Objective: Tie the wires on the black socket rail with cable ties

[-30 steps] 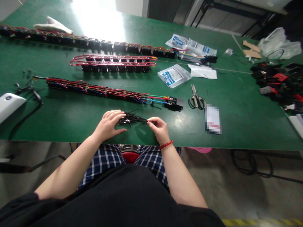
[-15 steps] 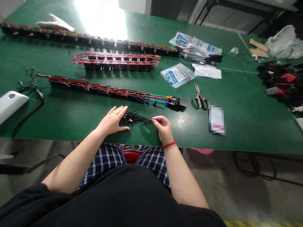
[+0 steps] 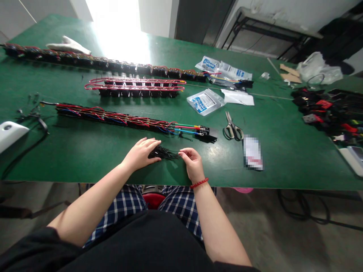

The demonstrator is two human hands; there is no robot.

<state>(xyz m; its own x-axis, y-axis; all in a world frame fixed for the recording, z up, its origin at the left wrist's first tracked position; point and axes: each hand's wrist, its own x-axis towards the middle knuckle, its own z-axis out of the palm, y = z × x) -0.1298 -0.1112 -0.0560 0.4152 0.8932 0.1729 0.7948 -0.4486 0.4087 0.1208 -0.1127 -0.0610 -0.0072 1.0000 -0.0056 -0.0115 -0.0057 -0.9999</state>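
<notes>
A bundle of thin black strips (image 3: 164, 152) lies on the green table near its front edge. My left hand (image 3: 143, 153) rests on the bundle's left end, fingers spread and thumb apart. At the right end, my right hand (image 3: 193, 160) pinches the tip of a strip between thumb and fingers; a red bead bracelet circles that wrist. Just beyond both hands lies a long black assembly (image 3: 113, 118) with red and blue wires, its green, red and blue leads running to a black connector (image 3: 202, 131).
Scissors (image 3: 233, 127) and a blurred white packet (image 3: 253, 152) lie to the right. Farther back are a looped red wire assembly (image 3: 138, 87), a longer wired strip (image 3: 113, 64), plastic bags (image 3: 205, 102) and a white glove (image 3: 68, 46). Dark parts (image 3: 326, 109) crowd the right side.
The whole view has shifted, so the table sits lower in it. My left hand has moved slightly right over the bundle, and my right hand is still pinching at its right end.
</notes>
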